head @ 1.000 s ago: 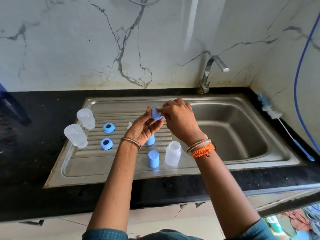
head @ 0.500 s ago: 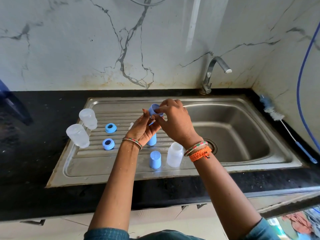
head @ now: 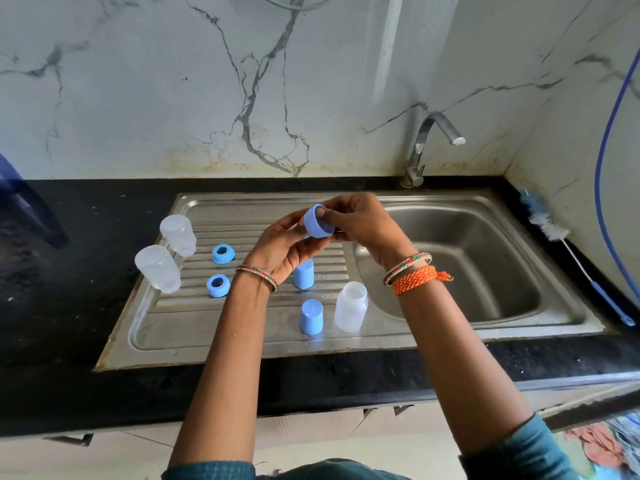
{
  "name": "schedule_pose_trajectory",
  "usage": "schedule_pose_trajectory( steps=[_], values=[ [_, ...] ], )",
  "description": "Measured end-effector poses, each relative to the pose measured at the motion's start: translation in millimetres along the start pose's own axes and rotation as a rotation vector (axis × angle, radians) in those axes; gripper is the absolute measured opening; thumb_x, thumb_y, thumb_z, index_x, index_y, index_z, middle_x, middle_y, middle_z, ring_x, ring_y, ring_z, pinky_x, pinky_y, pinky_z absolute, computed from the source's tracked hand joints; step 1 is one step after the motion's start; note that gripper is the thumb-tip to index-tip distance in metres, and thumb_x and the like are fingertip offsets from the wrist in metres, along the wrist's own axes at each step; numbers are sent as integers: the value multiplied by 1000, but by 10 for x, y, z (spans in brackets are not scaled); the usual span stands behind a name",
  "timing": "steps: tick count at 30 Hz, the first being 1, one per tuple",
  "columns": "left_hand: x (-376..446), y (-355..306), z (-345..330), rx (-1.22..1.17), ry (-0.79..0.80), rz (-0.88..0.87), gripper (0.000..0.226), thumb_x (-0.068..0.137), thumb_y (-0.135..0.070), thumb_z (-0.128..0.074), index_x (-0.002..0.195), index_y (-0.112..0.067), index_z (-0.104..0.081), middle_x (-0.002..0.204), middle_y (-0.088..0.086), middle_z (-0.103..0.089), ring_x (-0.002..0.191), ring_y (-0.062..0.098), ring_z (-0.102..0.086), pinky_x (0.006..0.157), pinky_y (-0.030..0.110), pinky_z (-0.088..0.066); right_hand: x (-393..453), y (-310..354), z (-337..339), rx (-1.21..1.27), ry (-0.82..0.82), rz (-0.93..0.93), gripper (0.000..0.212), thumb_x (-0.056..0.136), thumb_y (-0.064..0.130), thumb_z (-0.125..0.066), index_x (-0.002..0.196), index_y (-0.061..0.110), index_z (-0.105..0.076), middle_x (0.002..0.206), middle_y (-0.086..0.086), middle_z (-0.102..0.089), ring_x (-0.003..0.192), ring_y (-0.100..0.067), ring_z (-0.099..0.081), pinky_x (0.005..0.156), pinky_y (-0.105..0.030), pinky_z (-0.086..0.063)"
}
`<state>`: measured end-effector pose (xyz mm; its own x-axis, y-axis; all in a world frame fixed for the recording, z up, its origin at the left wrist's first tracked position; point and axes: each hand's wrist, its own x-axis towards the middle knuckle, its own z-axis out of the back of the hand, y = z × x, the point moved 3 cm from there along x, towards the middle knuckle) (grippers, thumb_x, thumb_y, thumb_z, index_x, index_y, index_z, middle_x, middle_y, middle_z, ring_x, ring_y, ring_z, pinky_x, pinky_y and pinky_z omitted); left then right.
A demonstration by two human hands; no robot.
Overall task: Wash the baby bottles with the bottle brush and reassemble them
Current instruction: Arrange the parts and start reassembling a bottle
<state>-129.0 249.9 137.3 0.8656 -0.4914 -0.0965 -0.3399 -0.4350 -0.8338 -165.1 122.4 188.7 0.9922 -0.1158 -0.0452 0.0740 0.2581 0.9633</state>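
Above the drainboard (head: 194, 327) my left hand (head: 280, 251) and my right hand (head: 360, 226) together hold a blue bottle ring (head: 318, 222), its opening tilted towards me; right fingers pinch its rim and reach inside. One clear bottle (head: 350, 306) stands upright near the basin edge. Two more clear bottles (head: 177, 235) (head: 157, 268) stand upside down at the drainboard's left. Two blue rings (head: 222, 253) (head: 217, 285) lie flat beside them. Two blue caps (head: 303, 273) (head: 311, 317) stand in front of my left wrist. The bottle brush (head: 550, 230) lies on the counter at right.
The steel sink basin (head: 460, 271) sits right of the drainboard, with the tap (head: 426, 147) behind it. Black counter (head: 69, 306) surrounds the sink. A blue hose (head: 602, 161) hangs down the right wall. A dark blue object (head: 20, 209) stands at the far left.
The blue ring has been turned in my hands so its opening now faces me. Both hands stay above the drainboard's middle.
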Motion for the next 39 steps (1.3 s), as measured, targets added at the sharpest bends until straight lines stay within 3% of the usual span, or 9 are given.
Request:
schedule_pose_trajectory(
  steps=[5, 8, 13, 17, 20, 22, 26, 31, 39],
  values=[
    [-2, -145, -13, 186, -273, -46, 11, 94, -6, -53, 86, -11, -58, 74, 6, -68, 70, 18, -67, 59, 25, -58, 81, 37, 19, 33, -60, 39, 12, 89, 5, -64, 99, 4, -69, 94, -19, -69, 83, -21, -64, 84, -37, -57],
    [24, -242, -86, 287, -218, -117, 17, 96, -19, -52, 86, -11, -62, 73, 1, -70, 72, 13, -67, 62, 23, -57, 116, 127, 37, -120, -174, 153, 9, 85, 7, -67, 92, 9, -72, 85, -9, -70, 79, -16, -64, 76, -32, -55],
    [65, -518, -315, 415, -216, -279, 11, 87, -1, -62, 78, -8, -62, 72, 5, -65, 68, 12, -64, 69, 23, -57, 157, 367, 86, -89, -279, 252, 7, 84, 6, -68, 86, 12, -72, 73, 0, -68, 61, -10, -65, 58, -25, -56],
    [185, -737, -351, 557, -346, -457, 8, 84, -4, -65, 77, -9, -66, 71, 10, -65, 71, 23, -64, 75, 38, -57, 244, 451, 136, 133, -169, 244, 17, 83, 2, -67, 98, 3, -72, 89, -15, -72, 81, -23, -71, 74, -32, -59],
    [243, -807, -476, 657, -413, -548, 13, 75, -22, -67, 77, -9, -69, 72, 12, -69, 74, 27, -69, 75, 45, -57, 331, 537, 229, 54, -256, 294, 16, 76, 3, -69, 89, 12, -75, 82, -8, -72, 80, -22, -70, 78, -39, -59],
    [290, -864, -600, 701, -434, -591, 13, 76, -18, -69, 83, -7, -72, 76, 11, -71, 77, 25, -70, 75, 46, -57, 386, 625, 295, 27, -333, 315, 18, 71, 2, -69, 81, 16, -73, 77, -5, -71, 78, -23, -70, 77, -42, -59],
    [344, -1044, -859, 711, -346, -668, 20, 76, -5, -72, 96, -9, -72, 89, 5, -72, 87, 16, -68, 80, 34, -57, 436, 823, 420, 98, -478, 326, 20, 68, 0, -68, 85, 10, -73, 78, -7, -72, 77, -22, -70, 70, -38, -59],
    [243, -1137, -900, 621, -404, -782, 20, 75, -4, -74, 95, -6, -72, 85, 3, -71, 80, 9, -67, 74, 21, -54, 324, 903, 391, 368, -258, 290, 25, 83, -6, -64, 107, 2, -67, 90, -18, -71, 81, -20, -69, 78, -29, -57],
    [91, -1132, -986, 589, -417, -771, 23, 78, 0, -66, 99, -6, -73, 89, 5, -72, 84, 14, -69, 79, 32, -57, 79, 956, 325, 524, -355, 234, 24, 77, -10, -68, 93, 8, -68, 76, -17, -72, 71, -23, -73, 70, -27, -58]
  ],
)
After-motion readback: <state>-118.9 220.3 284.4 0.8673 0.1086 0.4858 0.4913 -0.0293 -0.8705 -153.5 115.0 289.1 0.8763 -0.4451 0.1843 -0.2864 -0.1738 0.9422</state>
